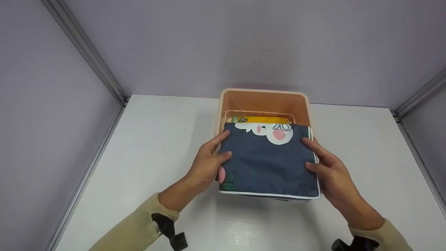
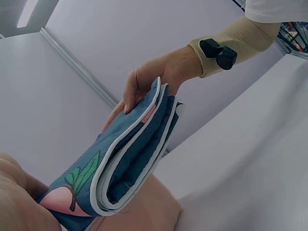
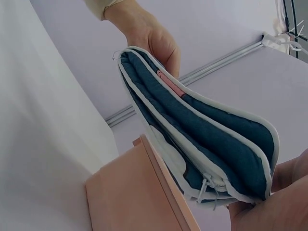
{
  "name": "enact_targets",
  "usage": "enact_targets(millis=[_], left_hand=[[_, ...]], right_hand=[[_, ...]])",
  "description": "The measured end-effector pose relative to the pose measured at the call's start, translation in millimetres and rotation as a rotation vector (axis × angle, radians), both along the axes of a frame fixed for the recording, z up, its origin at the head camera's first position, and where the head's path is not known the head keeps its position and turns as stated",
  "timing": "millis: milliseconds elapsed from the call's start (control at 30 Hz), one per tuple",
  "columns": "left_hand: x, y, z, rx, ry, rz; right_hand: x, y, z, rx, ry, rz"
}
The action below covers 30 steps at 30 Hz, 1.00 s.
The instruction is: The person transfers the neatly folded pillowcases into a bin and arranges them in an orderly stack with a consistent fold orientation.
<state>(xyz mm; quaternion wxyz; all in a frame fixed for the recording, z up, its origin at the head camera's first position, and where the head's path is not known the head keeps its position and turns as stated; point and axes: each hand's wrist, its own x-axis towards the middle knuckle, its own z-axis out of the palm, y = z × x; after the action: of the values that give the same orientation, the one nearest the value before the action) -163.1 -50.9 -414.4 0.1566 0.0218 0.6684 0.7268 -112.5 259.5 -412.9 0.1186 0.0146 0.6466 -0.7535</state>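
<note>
A folded dark blue fabric piece (image 1: 268, 164) with white piping, a white cartoon animal and a green-leaved fruit print is held level between both hands. My left hand (image 1: 207, 162) grips its left edge, thumb on top. On the right edge, my right hand (image 1: 334, 170) grips it the same way. Several stacked layers of the fabric piece (image 2: 139, 159) show in the left wrist view. A white zipper pull (image 3: 204, 185) hangs at one corner in the right wrist view. The fabric overlaps the near part of a peach plastic bin (image 1: 264, 99).
Inside the bin lies a yellow printed item (image 1: 261, 120), mostly hidden under the fabric. The bin stands on a white table (image 1: 156, 139) against the back wall (image 1: 174, 48). Side walls rise to the left and right.
</note>
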Motion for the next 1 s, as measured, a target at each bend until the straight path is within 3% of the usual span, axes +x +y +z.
enact_targets(millis=[467,1000], left_hand=[[-7.5,2.6,2.6,-0.04,-0.044,0.014],[-19.7,7.4,4.6,-0.039,-0.015,0.019]], right_hand=[[-5.4,1.1,1.2,0.012,-0.012,0.009],[-14.4,3.4,3.8,0.014,-0.012,-0.022]])
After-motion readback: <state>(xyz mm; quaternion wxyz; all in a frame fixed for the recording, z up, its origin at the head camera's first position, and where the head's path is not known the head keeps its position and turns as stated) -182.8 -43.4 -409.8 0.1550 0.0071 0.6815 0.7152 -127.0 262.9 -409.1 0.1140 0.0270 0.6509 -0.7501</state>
